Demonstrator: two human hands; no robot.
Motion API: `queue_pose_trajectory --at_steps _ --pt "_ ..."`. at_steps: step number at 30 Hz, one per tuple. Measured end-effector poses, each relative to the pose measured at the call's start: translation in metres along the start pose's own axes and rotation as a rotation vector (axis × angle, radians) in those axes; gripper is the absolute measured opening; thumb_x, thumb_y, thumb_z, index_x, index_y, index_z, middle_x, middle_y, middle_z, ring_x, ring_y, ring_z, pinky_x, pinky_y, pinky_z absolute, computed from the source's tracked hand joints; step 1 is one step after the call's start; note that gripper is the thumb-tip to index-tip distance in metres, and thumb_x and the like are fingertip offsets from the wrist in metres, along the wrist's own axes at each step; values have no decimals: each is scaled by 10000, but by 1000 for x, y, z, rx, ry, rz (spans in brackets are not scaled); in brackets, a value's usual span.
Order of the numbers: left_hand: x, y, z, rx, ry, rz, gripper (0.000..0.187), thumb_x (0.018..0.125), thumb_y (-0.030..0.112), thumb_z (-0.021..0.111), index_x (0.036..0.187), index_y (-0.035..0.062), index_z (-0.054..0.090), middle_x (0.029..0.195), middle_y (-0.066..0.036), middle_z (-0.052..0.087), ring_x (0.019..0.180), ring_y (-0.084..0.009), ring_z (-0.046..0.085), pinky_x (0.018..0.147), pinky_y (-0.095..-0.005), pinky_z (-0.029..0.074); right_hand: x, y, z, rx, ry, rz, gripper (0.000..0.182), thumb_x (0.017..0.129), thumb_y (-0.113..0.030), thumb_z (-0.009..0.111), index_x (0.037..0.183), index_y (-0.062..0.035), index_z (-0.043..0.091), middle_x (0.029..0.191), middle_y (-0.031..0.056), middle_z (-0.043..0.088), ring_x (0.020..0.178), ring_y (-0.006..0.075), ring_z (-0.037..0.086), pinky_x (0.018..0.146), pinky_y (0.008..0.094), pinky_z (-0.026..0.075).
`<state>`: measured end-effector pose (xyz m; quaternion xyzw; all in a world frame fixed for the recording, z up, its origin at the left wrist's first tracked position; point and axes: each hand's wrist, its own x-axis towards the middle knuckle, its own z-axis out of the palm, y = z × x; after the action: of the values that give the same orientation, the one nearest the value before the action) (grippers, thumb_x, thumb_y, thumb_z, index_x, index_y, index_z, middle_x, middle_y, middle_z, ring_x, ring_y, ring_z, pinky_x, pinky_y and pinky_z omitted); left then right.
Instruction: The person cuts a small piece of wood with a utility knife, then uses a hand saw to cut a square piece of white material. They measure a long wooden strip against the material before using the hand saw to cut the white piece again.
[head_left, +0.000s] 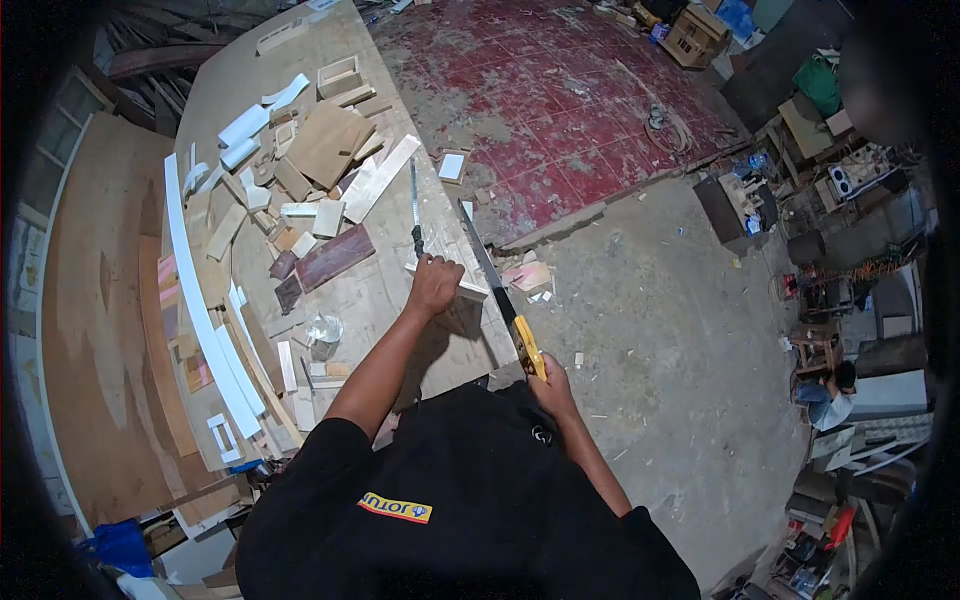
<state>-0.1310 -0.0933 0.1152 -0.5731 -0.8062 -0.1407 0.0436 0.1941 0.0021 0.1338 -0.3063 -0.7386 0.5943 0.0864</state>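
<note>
A grey concrete floor (660,290), littered with scraps, spreads to the right of the bench (395,355), with a red tiled area (560,110) beyond it. Left of the bench lies a large curved wooden panel (100,330). Far off at the right, a person (832,400) sits among stacked materials. A long white strip (195,290) runs down the bench's left side. The saw (507,303) slants along the bench's near right edge, its blade pointing away from the body and its yellow handle gripped in the closed right hand (553,387). A square brown board (330,143) lies on a pile of offcuts, and a dark red board (336,259) lies nearer. The left hand (436,286) is on the bench with fingers bent, against a wooden piece (463,314) near the edge; I cannot tell how firmly it grips. A dark-handled tool (417,236) with a thin metal blade lies just beyond its fingers. A clear container (323,328) stands farther left
</note>
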Motion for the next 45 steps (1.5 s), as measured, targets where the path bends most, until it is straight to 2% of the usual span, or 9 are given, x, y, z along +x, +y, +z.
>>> queue_pose_trajectory --at_steps 10,13,19,22,24,28,30,41,45 --pt "-10 8 -3 29 -4 11 102 805 151 522 814 99 609 798 -106 655 829 -304 639 764 -467 416 15 7 11 -7 -44 72 206 833 -90 585 1022 -8 578 838 132 605 814 229 600 771 376 491" --pt "-16 10 -2 45 22 -6 96 808 150 526 816 97 606 816 -105 653 846 -302 636 763 -465 416 14 6 11 -78 -26 -11 200 855 -121 598 1006 7 569 849 119 580 807 223 568 753 350 469" --pt "-30 17 1 60 36 -44 78 800 138 549 845 98 599 823 -98 645 834 -296 629 768 -457 408 20 29 20 -29 -63 -28 205 839 -106 593 1007 8 561 844 144 594 822 268 589 764 382 477" --pt "-37 20 -2 14 54 -63 77 799 137 554 854 103 596 827 -95 638 826 -290 621 766 -458 403 29 30 25 -131 -61 -80 184 829 -85 575 981 13 544 844 186 606 825 327 616 748 411 483" --pt "-43 21 -1 -3 59 -70 90 760 132 597 846 107 588 817 -82 626 834 -282 610 779 -449 399 21 25 24 -209 -75 -141 164 816 -58 548 960 17 526 847 245 604 824 419 619 734 447 484" --pt "-57 19 8 -53 163 -70 158 695 111 645 839 111 581 813 -68 613 849 -275 601 798 -444 393 14 26 27 -207 -87 -173 164 803 -39 532 956 20 518 864 287 595 842 486 596 733 471 483" --pt "-69 17 13 -78 148 -92 224 638 91 668 837 114 567 814 -56 596 853 -273 584 816 -446 381 18 30 29 -222 -169 -103 236 794 -73 583 993 31 508 942 312 599 963 511 582 815 546 464" --pt "-75 10 5 -145 185 -136 212 644 81 620 846 130 578 830 -48 590 865 -272 574 826 -447 365 31 16 41 -269 -106 -98 235 796 -60 625 975 24 498 962 303 595 990 505 572 837 544 456" --pt "-76 3 10 -143 351 -211 206 675 56 573 864 128 614 811 -51 594 856 -285 577 837 -442 362 17 14 44 -270 -118 -107 270 795 -67 644 996 18 485 1013 304 574 1024 513 552 859 542 451"
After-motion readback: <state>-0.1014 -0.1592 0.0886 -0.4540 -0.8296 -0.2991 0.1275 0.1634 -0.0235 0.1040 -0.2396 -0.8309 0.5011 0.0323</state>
